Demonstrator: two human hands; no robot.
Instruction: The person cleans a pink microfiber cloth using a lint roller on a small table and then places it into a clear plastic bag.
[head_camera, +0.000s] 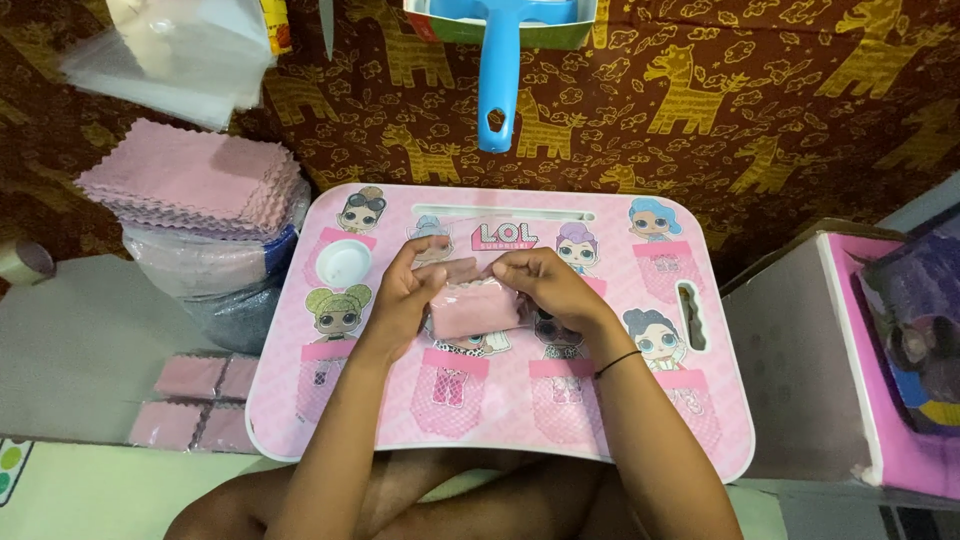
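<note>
Packet (474, 308) of folded pink cloth sits clamped between left hand (407, 292) and right hand (548, 284) over the pink lap tray (520, 420); a pink cloth stack (195, 175) stands left.

A pink lap tray (640, 420) printed with cartoon doll figures carries the work; it has a round white cup hollow (343, 263) at its left, a long slot along the far edge and a handle cut-out at the right. A small folded pink cloth in clear wrap (474, 308) lies near its middle. Beside the tray, packed pink cloths (195, 400) lie on a grey surface (70, 340).
</note>
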